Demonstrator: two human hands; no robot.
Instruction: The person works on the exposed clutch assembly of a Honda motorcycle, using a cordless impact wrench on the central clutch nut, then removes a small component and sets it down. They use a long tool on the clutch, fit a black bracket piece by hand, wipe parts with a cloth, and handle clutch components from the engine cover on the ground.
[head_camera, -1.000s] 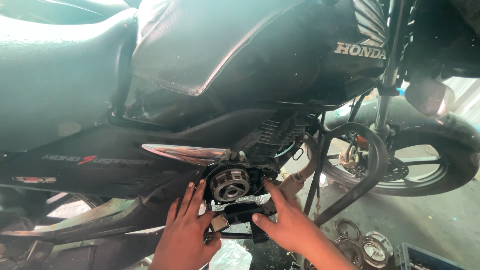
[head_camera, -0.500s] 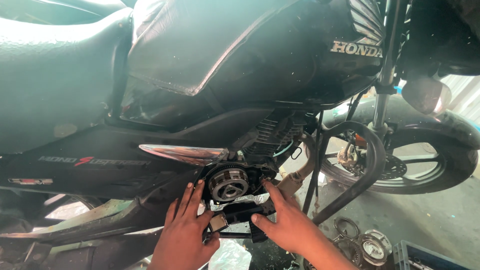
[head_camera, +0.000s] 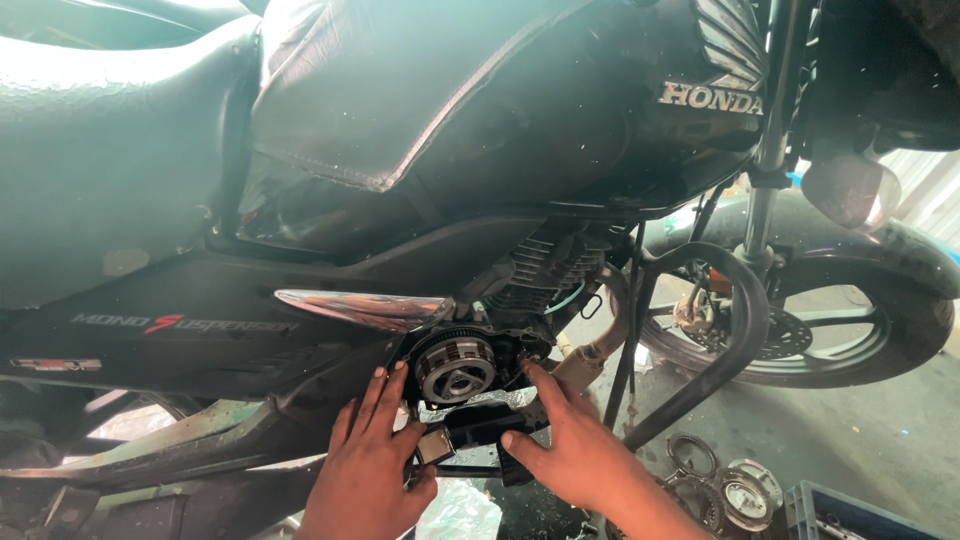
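The left hand (head_camera: 368, 465) is laid flat, fingers spread, on the engine case, gripping nothing. The round clutch (head_camera: 456, 367) is seen low in the opened engine, its axis facing sideways out. The right hand (head_camera: 570, 450) is pressed open beneath it; the blue crate (head_camera: 850, 512) at right shows no contents.

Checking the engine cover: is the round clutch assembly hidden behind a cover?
No, the round clutch assembly sits exposed above both hands.

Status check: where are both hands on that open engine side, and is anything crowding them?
Left hand flat beside the exposed clutch. Right hand pressed on the engine's lower edge, fingertips under the clutch. Black crash guard bar close on the right; loose round parts on the floor.
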